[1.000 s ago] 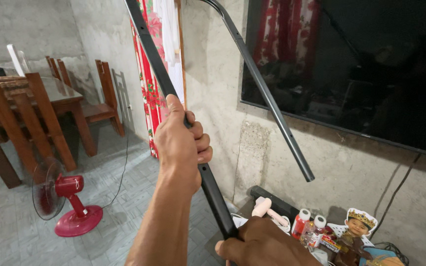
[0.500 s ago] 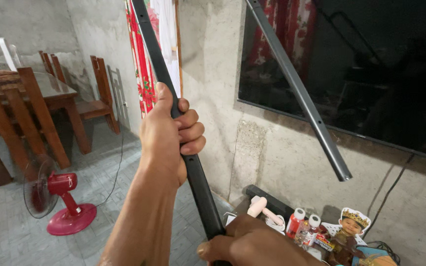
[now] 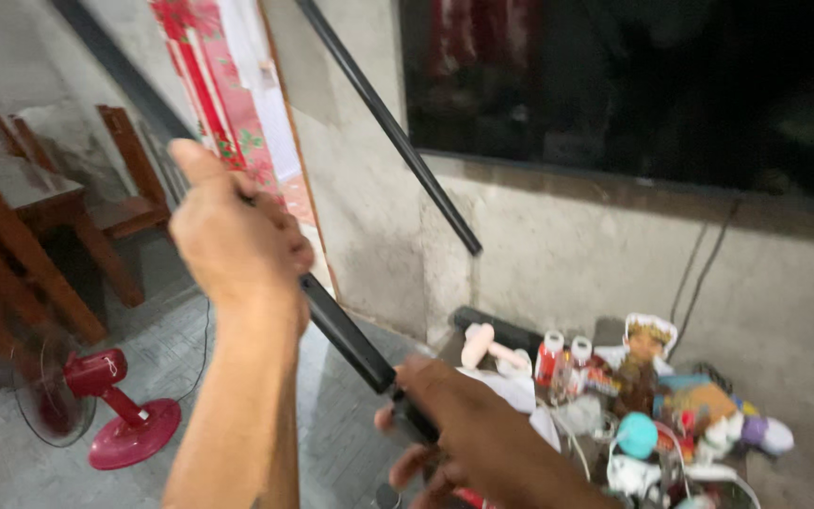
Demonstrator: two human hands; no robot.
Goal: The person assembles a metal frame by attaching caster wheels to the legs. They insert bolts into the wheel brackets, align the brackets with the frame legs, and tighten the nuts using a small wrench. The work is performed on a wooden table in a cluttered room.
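We see a dark screen [image 3: 633, 85] on the concrete wall [image 3: 558, 245], a wooden table [image 3: 11, 203] and chairs at left. A long black bar [image 3: 346, 341] runs diagonally up-left across the view; a second black rod [image 3: 398, 137] slants beside it (whether they join, can't tell). Left hand [image 3: 233, 236] is wrapped tight around the bar midway. Right hand [image 3: 468, 429] grips its lower end, fingers curled. A red fan [image 3: 96, 401] stands on the floor below. Small bottles and toys [image 3: 643, 405] clutter the low worktop [image 3: 501, 330] at right.

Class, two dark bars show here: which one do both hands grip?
The flat bar, gripped by the left hand and right hand; the round tube behind hangs untouched.
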